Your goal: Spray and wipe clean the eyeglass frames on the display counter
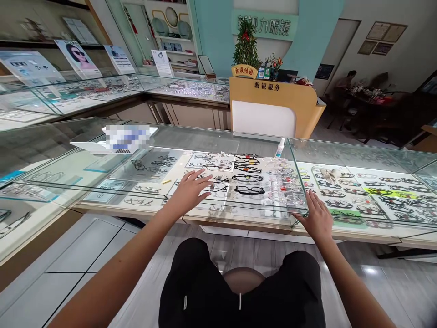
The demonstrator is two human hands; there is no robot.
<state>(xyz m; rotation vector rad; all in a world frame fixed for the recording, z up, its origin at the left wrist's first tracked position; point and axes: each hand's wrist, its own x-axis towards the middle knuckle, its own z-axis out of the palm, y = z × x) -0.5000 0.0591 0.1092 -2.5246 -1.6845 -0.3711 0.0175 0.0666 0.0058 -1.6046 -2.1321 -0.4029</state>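
My left hand (189, 193) is over the glass top of the display counter (218, 141), its fingers spread and nothing in them. Whether its palm touches the glass I cannot tell. My right hand (318, 217) rests at the counter's near edge, by a seam in the glass, with fingers stretched out and no object held. Between the hands is a column of black eyeglasses (249, 190), some with coloured tags. Clear-framed eyeglasses (287, 184) lie to the right of them. I cannot tell which pairs are on the glass and which under it.
A small white spray bottle (280, 148) stands toward the counter's far side. At left sits a white open booklet or box (92, 146), partly blurred. A crumpled cloth (330, 175) is at right. Beyond is a wooden cashier desk (273, 95); people sit in the far right background.
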